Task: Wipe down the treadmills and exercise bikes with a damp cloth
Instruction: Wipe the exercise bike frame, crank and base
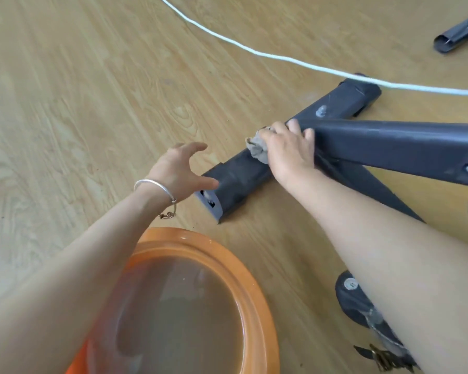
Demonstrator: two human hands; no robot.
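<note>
Where the pale wood-grain floor (pixel 79 90) fills the view, the exercise bike's dark base bar (pixel 235 184) lies flat on it, diagonal from near-left to far-right; a sloped frame tube (pixel 389 147) meets it mid-length from the right; a white cable (pixel 254 51) runs over the bar's far end; a second dark tube end (pixel 454 36) sits well apart at top right. The orange basin (pixel 200 242) of murky water stands near the bar's near end cap, not touching; floor stretches left and beyond the bar. A pedal (pixel 351 298) shows under the right forearm. The right hand (pixel 289 149) has its fingers curled on the grey cloth (pixel 257 149), pressing it on the bar at the tube joint. The left hand (pixel 179 168) has its fingers spread and holds nothing, one fingertip at the end cap; contact unclear.
</note>
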